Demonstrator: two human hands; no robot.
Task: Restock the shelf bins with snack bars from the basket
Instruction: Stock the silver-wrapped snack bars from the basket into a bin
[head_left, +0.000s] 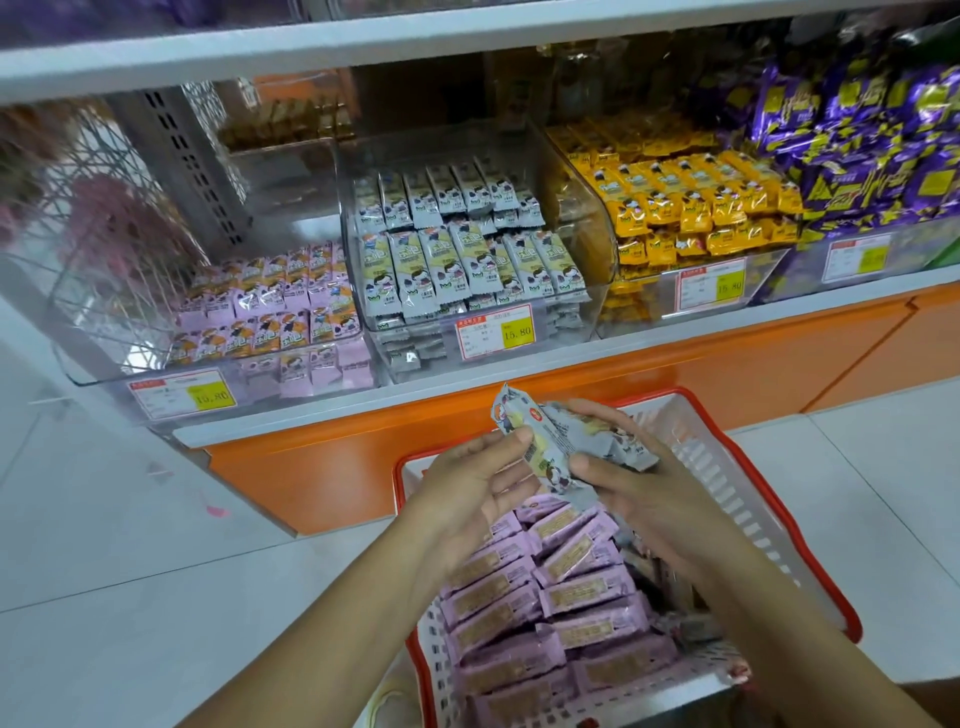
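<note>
Head view, far left?

Clear bin (88, 374) of pink bars (270, 306) with orange cartoon print, stacked in rows behind a price tag (182, 397).

Next along?

Middle bin (597, 260), packed with grey bars (457, 260): pale-green panel, dark-haired cartoon face, crimped ends. Then yellow bars (675, 208), then purple packs (857, 156) at far right.

And lower down?

Left hand (467, 493) gripping a bundle (561, 441) from the left, thumb pressed on the front wrapper. Same grey wrappers as in the middle bin, fanned unevenly, with one crimped corner sticking up. Right hand (649, 499) curled round the bundle from the other side, thumb on the front.

Where exactly?

Held between both hands above the far end of a white basket (737, 499) with a red rim, just in front of the orange shelf base (337, 467). Underneath, pink packets (545, 597) lying in rows, tan labels up.
</note>
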